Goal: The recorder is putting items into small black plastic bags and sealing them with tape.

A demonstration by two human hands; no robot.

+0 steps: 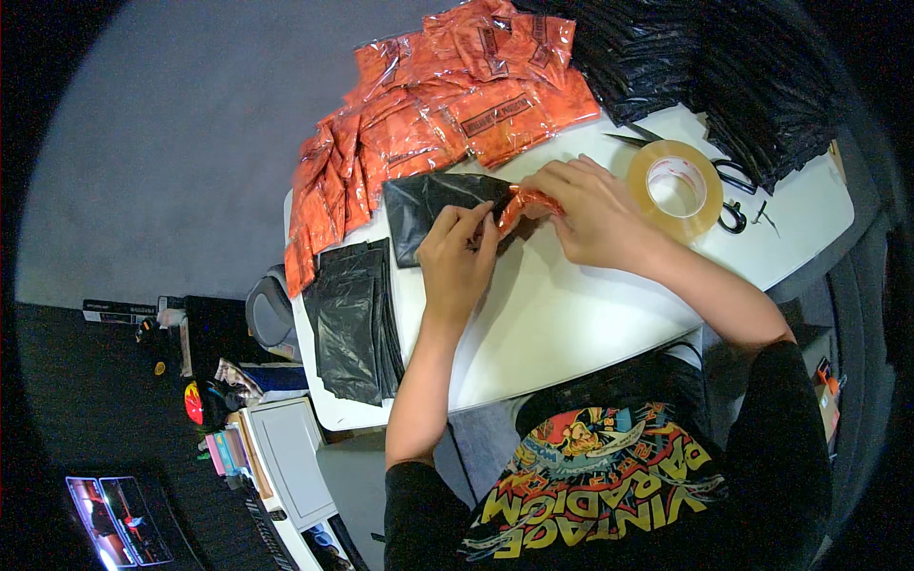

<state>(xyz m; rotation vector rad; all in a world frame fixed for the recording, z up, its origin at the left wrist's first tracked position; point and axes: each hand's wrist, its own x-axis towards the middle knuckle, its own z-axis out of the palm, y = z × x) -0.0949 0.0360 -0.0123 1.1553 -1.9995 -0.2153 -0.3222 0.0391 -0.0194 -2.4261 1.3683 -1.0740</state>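
My left hand [455, 259] pinches the open edge of a black plastic bag [424, 205] that lies over the table. Between the fingers of my right hand [598, 217] is an orange packet [517, 207] in clear, shiny film. One end of this packet is at the bag's mouth, beside my left fingertips; how far it reaches inside is hidden. Just beyond the bag spreads a heap of similar orange packets [405, 133]. A stack of flat black bags [345, 328] lies left of my left forearm.
The white table [562, 324] has a rounded edge close to my body. A large tape roll [706, 195] lies right of my right hand, with black-handled scissors [735, 178] partly under it. More black bags [652, 62] are piled at the far right.
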